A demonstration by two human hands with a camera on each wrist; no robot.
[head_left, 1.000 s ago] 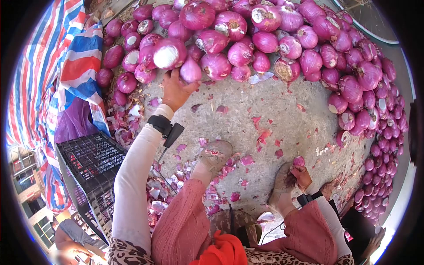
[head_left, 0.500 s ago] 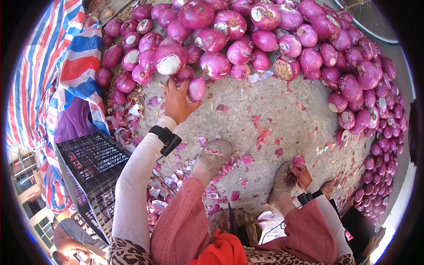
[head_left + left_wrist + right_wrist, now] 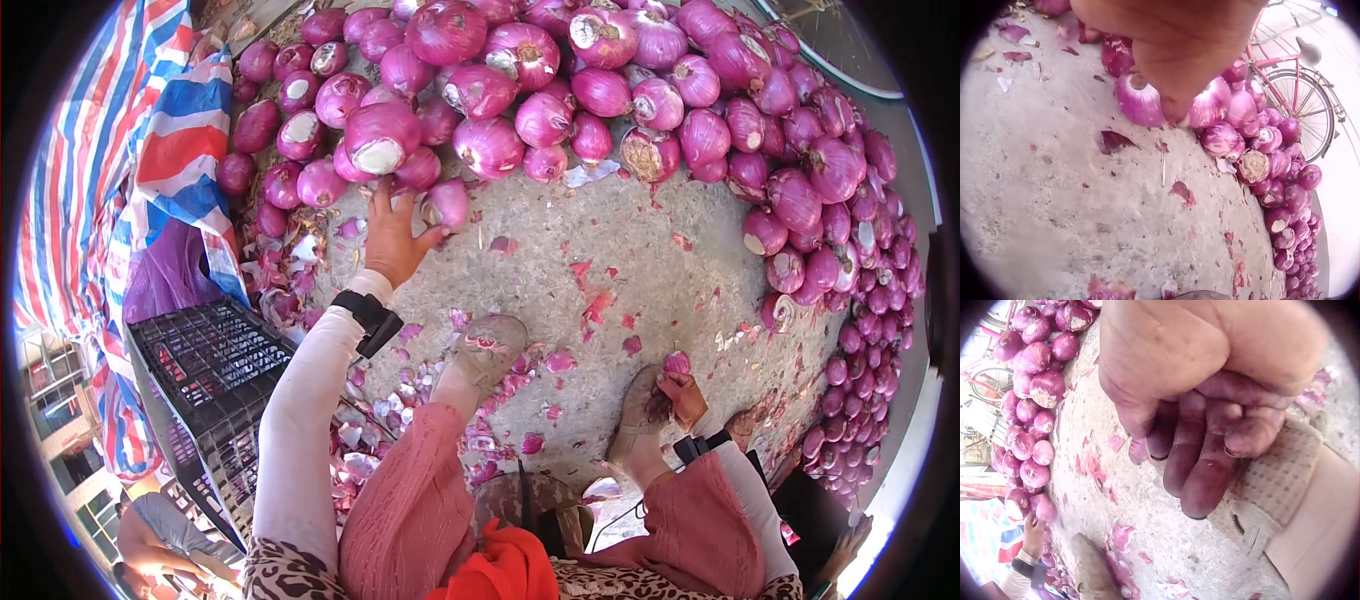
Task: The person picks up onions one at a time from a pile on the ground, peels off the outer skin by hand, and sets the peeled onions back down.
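Many onions, skin-strewn concrete floor, striped tarp

Through my feeds I count two bare hands, left and right, two tan shoes, one red-framed bicycle, dozens of round purple onions.

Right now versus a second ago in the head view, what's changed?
The left hand pulled back down the frame, apparently letting go of a small onion, now lower and slightly right, at the front edge of the onion pile. The large white-patched onion rolled slightly downward too. The right hand stayed beside the shoe; most other onions look unmoved.
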